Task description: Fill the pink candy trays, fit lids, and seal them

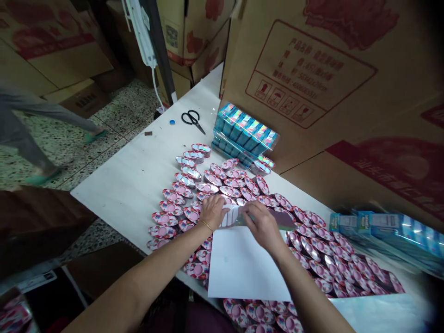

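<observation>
My left hand (pixel 212 212) has its fingers closed on the left end of a thin, shiny strip (pixel 231 216) with pale, label-like patches. My right hand (pixel 262 225) pinches at the strip's right side; its fingertips partly hide what lies between them. A purplish-grey flat piece (pixel 282 218) extends past my right hand. Below both hands a white sheet (pixel 246 268) covers part of the many small oval pink-and-red pieces (pixel 171 208) standing in rows. Their printed tops have pink round centres, and some look glossy silver.
Black-handled scissors (pixel 194 121) and a blue cap (pixel 172 122) lie on the white table (pixel 118 194). Clear-wrapped blue boxes (pixel 244 132) stand at the back, with more blue packs (pixel 385 226) at right. A large carton (pixel 333 83) borders the table. A person's legs (pixel 38 125) show at left.
</observation>
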The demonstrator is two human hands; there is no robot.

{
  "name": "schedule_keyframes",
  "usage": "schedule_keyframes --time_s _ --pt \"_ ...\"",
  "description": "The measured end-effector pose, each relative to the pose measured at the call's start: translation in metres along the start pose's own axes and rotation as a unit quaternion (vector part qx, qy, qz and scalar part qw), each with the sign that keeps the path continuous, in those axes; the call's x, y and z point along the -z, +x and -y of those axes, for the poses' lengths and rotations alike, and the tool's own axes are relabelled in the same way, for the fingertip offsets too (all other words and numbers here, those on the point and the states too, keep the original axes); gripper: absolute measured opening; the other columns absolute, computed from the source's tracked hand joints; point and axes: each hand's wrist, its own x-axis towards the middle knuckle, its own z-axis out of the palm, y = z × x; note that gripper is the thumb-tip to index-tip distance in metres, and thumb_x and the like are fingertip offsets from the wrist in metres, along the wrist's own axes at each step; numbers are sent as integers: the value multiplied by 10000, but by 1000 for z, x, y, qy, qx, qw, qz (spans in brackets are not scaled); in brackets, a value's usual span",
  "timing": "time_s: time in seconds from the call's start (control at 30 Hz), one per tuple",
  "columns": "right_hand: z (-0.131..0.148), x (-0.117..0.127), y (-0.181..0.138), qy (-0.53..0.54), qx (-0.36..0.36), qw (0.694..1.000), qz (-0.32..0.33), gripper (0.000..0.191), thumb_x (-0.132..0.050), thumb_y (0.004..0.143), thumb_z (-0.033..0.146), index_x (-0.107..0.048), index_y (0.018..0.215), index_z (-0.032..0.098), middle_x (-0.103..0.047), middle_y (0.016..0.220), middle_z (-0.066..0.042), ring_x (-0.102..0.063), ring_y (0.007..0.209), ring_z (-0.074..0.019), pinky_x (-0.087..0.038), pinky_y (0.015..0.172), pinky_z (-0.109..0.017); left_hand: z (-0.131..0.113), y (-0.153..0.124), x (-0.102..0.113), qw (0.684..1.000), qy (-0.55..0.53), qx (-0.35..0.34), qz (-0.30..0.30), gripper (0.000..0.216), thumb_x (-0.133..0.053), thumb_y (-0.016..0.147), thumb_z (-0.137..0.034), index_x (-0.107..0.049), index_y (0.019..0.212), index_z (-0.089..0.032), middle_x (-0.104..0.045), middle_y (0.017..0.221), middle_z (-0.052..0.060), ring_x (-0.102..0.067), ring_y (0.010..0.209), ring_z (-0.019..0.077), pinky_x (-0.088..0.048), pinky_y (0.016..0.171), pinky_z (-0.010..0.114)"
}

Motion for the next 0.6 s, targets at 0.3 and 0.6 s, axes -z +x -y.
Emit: schedule_keyframes --time_s 0.3,0.6 --pt "7 -29 77 324 -236 915 -42 238 -505 673 381 -546 612 154 -509 499 31 -427 457 -85 -321 452 -196 27 26 45 815 -532 226 -41 524 -320 776 -520 -584 972 -112 -627 823 77 -561 722 143 -413 596 244" --pt "5 -92 111 349 -347 841 -226 260 -546 615 401 -588 643 145 -564 541 8 -479 493 -114 -372 501 -224 59 106 45 920 -327 201 -78 196 -556 665 -247 -633 788 -115 -634 689 29 -561 626 119 -439 612 238"
